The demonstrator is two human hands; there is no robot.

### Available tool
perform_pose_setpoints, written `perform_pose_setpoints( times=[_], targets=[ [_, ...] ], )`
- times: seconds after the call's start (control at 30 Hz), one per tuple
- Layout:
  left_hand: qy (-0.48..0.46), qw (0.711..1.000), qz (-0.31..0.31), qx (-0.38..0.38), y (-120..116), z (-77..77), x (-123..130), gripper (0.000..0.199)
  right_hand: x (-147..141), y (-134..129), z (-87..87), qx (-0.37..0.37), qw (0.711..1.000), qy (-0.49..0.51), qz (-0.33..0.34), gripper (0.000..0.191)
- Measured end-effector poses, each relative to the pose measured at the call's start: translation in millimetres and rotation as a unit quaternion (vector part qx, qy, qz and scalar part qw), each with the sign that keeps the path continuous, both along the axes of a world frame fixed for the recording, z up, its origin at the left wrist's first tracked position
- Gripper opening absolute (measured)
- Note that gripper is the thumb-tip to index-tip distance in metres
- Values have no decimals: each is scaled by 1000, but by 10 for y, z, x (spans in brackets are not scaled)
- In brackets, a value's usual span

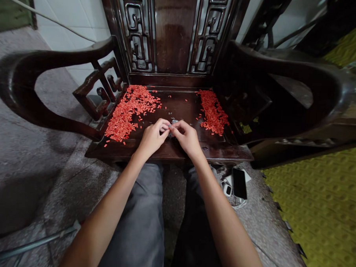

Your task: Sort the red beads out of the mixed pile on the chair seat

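Observation:
My left hand (153,136) and my right hand (186,138) meet over the front of a dark wooden chair seat (179,106). Thumbs and fingertips of both are pinched together around a small greyish piece (170,125), too small to name. Just behind and below the fingertips lies a little heap of grey bits (174,121), partly hidden by the hands. Many small red-orange pieces (131,112) are spread on the seat's left side. A narrower pile of like red-orange pieces (213,113) lies to the right.
Curved armrests (66,56) rise on both sides of the seat, with a carved backrest (174,35) behind. A phone (239,183) and a white case-like object (227,189) lie on the floor at right. Yellow matting (319,202) is farther right; a metal tube (37,243) lies lower left.

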State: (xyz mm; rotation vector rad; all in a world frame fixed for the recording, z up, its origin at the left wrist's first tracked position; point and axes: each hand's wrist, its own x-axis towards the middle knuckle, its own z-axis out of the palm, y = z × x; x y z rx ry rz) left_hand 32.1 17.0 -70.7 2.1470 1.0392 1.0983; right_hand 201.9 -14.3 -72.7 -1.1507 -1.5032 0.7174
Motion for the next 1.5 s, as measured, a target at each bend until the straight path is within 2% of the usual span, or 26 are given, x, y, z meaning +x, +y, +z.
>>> perform_pose_setpoints(
  times=[0.17,0.37,0.57,0.7,0.93,1.2,1.5],
  targets=[
    [-29,999,-15,-10,-20,52,4,14,16,41,-29,-37,996,75,30,21],
    [-3,1000,-1,5,-62,125,1,2,21,40,18,-39,996,77,29,23],
    [9,1000,-1,4,-49,115,-4,3,3,36,-13,-18,998,54,12,21],
    [-13,1000,-9,-18,-43,100,-12,7,-6,36,-24,-21,997,69,22,23],
    [-31,999,-4,-12,-57,121,-6,9,-5,44,-3,-18,994,101,38,23],
    [-47,999,-1,-17,-40,99,-10,10,-7,50,-14,-22,995,90,35,22],
    [-33,999,3,-15,-32,87,-4,10,-11,92,-57,-30,993,109,35,23]
  ],
)
